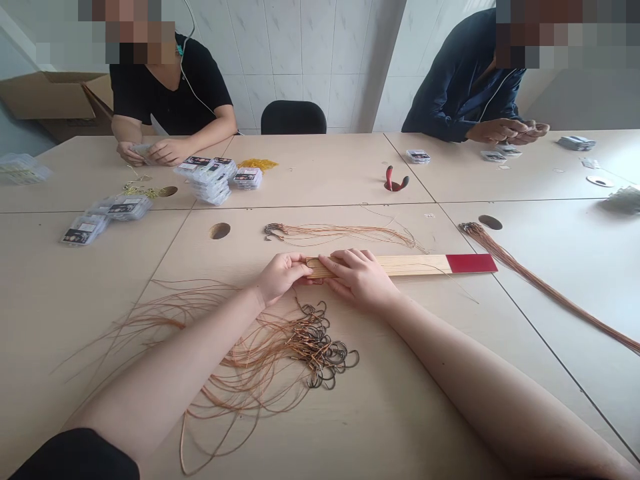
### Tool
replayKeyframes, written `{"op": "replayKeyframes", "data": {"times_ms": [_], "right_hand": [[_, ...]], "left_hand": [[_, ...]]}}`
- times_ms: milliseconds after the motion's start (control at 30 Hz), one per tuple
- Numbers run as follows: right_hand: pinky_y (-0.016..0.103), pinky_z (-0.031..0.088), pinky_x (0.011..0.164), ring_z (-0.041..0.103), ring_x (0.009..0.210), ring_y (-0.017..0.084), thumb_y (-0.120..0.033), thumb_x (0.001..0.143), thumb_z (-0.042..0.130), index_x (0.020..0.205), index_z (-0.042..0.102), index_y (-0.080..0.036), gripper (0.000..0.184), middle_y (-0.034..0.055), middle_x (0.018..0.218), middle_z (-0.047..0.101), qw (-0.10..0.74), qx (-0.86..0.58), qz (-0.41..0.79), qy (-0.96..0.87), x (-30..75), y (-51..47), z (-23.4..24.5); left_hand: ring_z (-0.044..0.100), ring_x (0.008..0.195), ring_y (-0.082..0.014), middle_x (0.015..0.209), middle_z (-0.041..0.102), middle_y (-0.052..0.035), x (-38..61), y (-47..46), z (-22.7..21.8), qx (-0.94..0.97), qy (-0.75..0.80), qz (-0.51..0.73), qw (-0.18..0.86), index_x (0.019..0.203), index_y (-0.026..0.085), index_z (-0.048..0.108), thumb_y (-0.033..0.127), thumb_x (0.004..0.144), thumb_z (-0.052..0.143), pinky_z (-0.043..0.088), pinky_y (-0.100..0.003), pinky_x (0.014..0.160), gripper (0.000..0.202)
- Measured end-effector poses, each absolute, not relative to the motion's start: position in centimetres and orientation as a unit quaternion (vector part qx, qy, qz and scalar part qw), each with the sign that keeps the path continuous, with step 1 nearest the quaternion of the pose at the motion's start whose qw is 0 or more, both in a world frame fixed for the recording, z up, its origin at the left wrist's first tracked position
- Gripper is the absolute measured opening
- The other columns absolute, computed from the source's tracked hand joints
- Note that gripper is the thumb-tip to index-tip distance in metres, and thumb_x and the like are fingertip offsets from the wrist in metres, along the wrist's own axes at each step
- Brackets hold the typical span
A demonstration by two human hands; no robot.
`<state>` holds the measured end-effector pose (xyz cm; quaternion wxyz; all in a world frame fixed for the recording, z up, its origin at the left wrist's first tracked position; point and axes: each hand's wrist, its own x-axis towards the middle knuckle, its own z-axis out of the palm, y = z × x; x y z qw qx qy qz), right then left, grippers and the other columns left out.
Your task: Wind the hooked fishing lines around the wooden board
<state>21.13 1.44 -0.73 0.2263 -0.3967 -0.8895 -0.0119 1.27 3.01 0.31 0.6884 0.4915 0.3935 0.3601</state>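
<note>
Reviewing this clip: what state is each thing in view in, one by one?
Wooden slat, flat on the table, red band at one end
Left hand, curled over the slat's end
Right hand, fingers across the slat
Snelled hook pile, tangled, copper lines splayed
Middle hook bundle, lines lying roughly straight
Right hook bundle, lines gathered and straight
Plastic hook packs, stacked
Cardboard box, flaps open

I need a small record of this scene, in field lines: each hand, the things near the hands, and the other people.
Left hand: closed on wooden strip, at the end away from its red tip
Right hand: closed on the same strip, beside the left
Below hands: hooks with copper lines
Others: person in black, person in navy, across the table
</note>
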Motion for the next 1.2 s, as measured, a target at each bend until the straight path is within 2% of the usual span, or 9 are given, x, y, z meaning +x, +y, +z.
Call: {"op": "replayKeyframes", "data": {"times_ms": [467, 867, 1033, 1200], "right_hand": [[0.036, 0.035, 0.083, 0.047, 0.099, 0.021, -0.037, 0.089, 0.041, 0.125, 0.046, -0.022, 0.039, 0.0066, 0.113, 0.055, 0.237, -0.401, -0.03, -0.884, 21.07, 1.46, -0.9], [0.037, 0.036, 0.089, 0.046, 0.108, 0.02, -0.034, 0.088, 0.044, 0.124, 0.047, -0.022, 0.039, 0.0069, 0.115, 0.055, 0.279, -0.382, -0.036, -0.881, 21.1, 1.54, -1.03], [0.036, 0.036, 0.089, 0.047, 0.107, 0.02, -0.032, 0.087, 0.046, 0.121, 0.049, -0.022, 0.035, 0.0066, 0.113, 0.056, 0.295, -0.374, -0.037, -0.878, 21.09, 1.52, -1.03], [0.035, 0.037, 0.089, 0.049, 0.104, 0.019, -0.032, 0.085, 0.049, 0.116, 0.051, -0.021, 0.033, 0.0064, 0.112, 0.056, 0.305, -0.376, -0.034, -0.874, 21.08, 1.54, -1.05]], "left_hand": [[0.058, 0.067, -0.0097, 0.074, 0.064, -0.0018, 1.15, 3.04, 0.38, 0.471, 0.4, 0.363, 0.697, 0.082, 0.01, 0.064, 0.015, 0.069, 0.062, 0.049, -0.023, 0.068, 0.014], [0.059, 0.071, -0.0104, 0.081, 0.066, -0.0028, 1.05, 3.12, 0.24, 0.469, 0.378, 0.365, 0.71, 0.087, 0.011, 0.065, 0.012, 0.07, 0.06, 0.05, -0.026, 0.074, 0.018], [0.059, 0.071, -0.0108, 0.08, 0.066, -0.0028, 1.05, 3.11, 0.28, 0.469, 0.383, 0.365, 0.708, 0.086, 0.011, 0.065, 0.012, 0.07, 0.06, 0.05, -0.026, 0.073, 0.017], [0.06, 0.076, -0.0132, 0.082, 0.066, -0.0044, 0.99, 3.21, 0.13, 0.469, 0.376, 0.36, 0.713, 0.087, 0.01, 0.065, 0.014, 0.07, 0.061, 0.05, -0.029, 0.077, 0.019]]}}
